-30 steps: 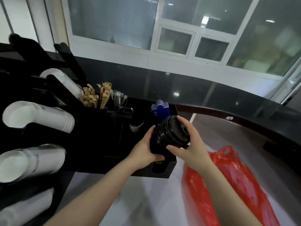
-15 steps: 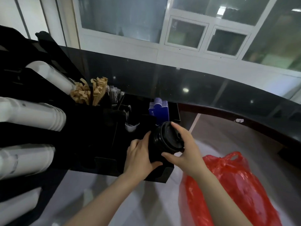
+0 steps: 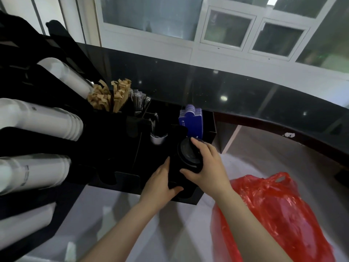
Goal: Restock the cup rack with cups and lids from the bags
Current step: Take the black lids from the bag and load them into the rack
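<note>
A stack of black lids point(image 3: 188, 155) sits low in the right front compartment of the black organiser point(image 3: 130, 183). My right hand point(image 3: 206, 165) grips the top of the stack, fingers curled over its rim. My left hand point(image 3: 160, 183) holds the stack's lower left side, thumb wrapped round the front. On the left, the black cup rack point(image 3: 28, 133) carries several rows of white cups point(image 3: 39, 120) lying on their sides. A red plastic bag point(image 3: 279, 214) lies on the counter to the right of my right arm.
The organiser also holds brown paper-wrapped sticks point(image 3: 109, 95), clear-wrapped straws point(image 3: 138, 100), blue cards point(image 3: 190, 120) and a small white cup point(image 3: 158, 138). A raised dark counter ledge point(image 3: 245, 95) curves behind. The grey worktop point(image 3: 132, 224) lies under my arms.
Both hands have lowered the lid stack from above the organiser down into its right front compartment. The view has shifted closer and lower.
</note>
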Demonstrator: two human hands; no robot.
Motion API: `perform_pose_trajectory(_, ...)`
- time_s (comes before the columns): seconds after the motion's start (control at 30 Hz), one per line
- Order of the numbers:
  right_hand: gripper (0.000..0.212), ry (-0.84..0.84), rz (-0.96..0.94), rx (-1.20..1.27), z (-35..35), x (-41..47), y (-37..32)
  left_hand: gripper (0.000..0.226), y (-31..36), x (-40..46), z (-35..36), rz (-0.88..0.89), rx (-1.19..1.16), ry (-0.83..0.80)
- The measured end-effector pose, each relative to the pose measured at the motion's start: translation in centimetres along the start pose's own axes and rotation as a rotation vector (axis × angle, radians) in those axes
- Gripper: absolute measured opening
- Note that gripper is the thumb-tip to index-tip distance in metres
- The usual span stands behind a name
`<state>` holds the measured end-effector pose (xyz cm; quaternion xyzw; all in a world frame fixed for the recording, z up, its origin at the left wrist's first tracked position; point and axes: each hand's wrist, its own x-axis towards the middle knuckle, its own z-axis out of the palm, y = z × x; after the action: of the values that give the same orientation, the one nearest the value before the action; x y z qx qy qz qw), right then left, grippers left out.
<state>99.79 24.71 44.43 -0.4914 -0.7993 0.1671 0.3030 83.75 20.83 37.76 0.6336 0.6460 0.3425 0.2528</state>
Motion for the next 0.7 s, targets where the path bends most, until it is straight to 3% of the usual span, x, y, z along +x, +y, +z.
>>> perform_pose_trajectory(0.23, 0.088, 0.031, 0.01, -0.027, -0.7, 0.2, -1.0, 0.067, -0.6, -0.3, -1.0, -0.023, 0.065, -0.067)
perform_pose_trajectory(0.7, 0.087, -0.005, 0.109, 0.019, -0.8, -0.4, -0.9, 0.071, -0.7, -0.3, -0.7, -0.075, 0.039, -0.086)
